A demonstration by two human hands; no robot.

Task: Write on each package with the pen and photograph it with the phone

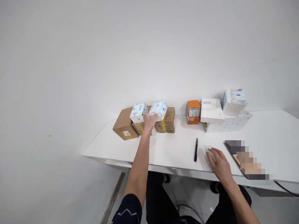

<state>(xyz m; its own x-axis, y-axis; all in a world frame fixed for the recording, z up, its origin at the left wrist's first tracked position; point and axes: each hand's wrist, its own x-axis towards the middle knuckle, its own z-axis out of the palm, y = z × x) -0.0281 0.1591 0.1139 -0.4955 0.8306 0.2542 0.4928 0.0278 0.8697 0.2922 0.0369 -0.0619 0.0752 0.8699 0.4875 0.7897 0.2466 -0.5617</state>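
Head view: left hand [149, 122] holds white pack [158, 109]; box [211, 111] reads "POWER BANK".

The left fingers [147, 119] hold a white-and-blue pack [159, 108] over a cardboard box [170, 120], right fingers [216, 154] near a pen [196, 150].

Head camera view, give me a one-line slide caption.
Left hand grasping a blue-and-white pack over cardboard boxes; right hand beside a black pen.
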